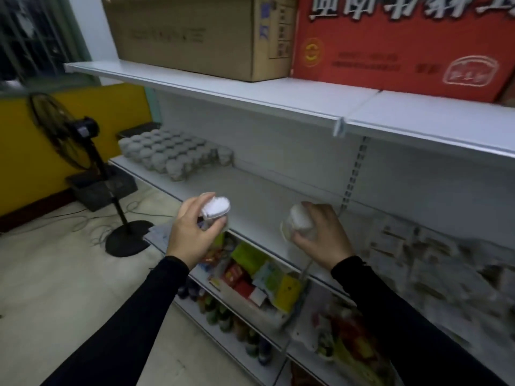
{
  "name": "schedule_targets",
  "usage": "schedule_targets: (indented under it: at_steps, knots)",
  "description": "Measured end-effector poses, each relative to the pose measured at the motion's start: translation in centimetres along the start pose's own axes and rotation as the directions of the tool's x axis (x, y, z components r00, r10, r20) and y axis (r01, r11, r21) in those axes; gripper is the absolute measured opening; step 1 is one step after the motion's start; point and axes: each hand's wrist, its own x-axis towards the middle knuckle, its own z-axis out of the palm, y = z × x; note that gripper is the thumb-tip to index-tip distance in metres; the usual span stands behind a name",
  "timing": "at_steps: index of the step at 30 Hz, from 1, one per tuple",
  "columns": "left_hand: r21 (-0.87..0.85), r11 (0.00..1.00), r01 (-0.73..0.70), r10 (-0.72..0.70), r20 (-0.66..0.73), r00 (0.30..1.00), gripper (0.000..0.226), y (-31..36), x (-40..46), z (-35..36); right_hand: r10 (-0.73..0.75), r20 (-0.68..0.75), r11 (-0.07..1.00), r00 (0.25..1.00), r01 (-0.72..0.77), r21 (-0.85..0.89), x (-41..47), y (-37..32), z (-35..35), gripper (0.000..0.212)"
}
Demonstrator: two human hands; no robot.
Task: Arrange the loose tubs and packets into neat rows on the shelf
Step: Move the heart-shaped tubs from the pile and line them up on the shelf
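My left hand (192,232) grips a small clear tub with a white lid (216,208), held above the front edge of the white middle shelf (259,196). My right hand (323,235) holds a second white-lidded tub (299,218) at about the same height, tilted toward me. At the shelf's far left end stand several matching tubs in neat rows (172,151). White printed packets (418,246) lie blurred on the shelf's right part.
A brown carton (200,32) and a red carton (404,43) sit on the top shelf. Lower shelves hold coloured packets (259,277) and bottles (223,313). A black standing fan (83,140) with trailing cables stands on the floor to the left.
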Motion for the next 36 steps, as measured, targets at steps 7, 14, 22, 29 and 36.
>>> schedule_targets:
  at_steps: [7, 14, 22, 29, 36]
  knots:
    - [0.023, 0.994, 0.106, -0.106, 0.003, 0.994, 0.049, -6.7, 3.8, -5.0, -0.023, 0.079, 1.000, 0.997, 0.022, 0.007, 6.7, -5.4, 7.4, 0.067]
    - [0.094, 0.987, 0.126, -0.131, 0.040, 0.991, 0.051, -12.5, 8.8, -5.8, -0.042, 0.157, 0.999, 0.987, 0.046, -0.021, 15.2, -7.0, 13.2, 0.062]
    - [0.176, 0.977, 0.119, -0.142, 0.123, 0.982, 0.058, -17.0, 15.5, -3.7, -0.039, 0.173, 0.996, 0.984, 0.025, 0.085, 24.9, -6.1, 19.7, 0.053]
    - [0.168, 0.975, 0.144, -0.181, 0.229, 0.956, 0.064, -21.0, 19.3, -1.3, 0.021, 0.133, 0.996, 0.991, -0.032, 0.081, 28.2, -4.9, 24.0, 0.052]
    - [0.095, 0.990, 0.105, -0.127, 0.275, 0.953, 0.066, -23.3, 21.8, 1.5, 0.090, 0.035, 0.995, 0.995, -0.092, 0.050, 30.4, -4.0, 26.2, 0.057]
